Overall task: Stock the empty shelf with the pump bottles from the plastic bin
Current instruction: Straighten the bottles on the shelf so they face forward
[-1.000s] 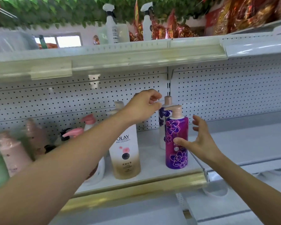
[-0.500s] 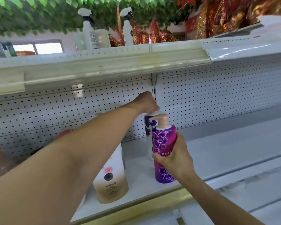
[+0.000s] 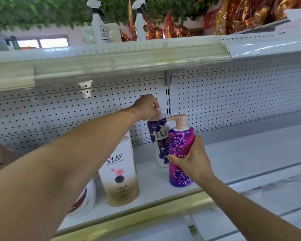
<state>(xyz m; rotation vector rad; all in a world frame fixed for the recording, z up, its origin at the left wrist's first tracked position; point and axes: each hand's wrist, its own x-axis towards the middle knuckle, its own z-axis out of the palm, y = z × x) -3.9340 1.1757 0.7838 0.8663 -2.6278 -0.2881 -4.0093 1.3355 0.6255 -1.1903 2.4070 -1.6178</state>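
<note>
In the head view, the left hand [image 3: 146,107] reaches to the back of the shelf [image 3: 151,183], and its fingers are curled over the pump top of the white flowered bottle [image 3: 158,136]. This bottle stands upright by the pegboard wall [image 3: 233,105]. The right hand [image 3: 194,161] grasps the middle of the purple pump bottle [image 3: 179,140], which stands upright near the front edge of the shelf, just before the white one. The Olay bottle [image 3: 120,173] stands to their left.
</note>
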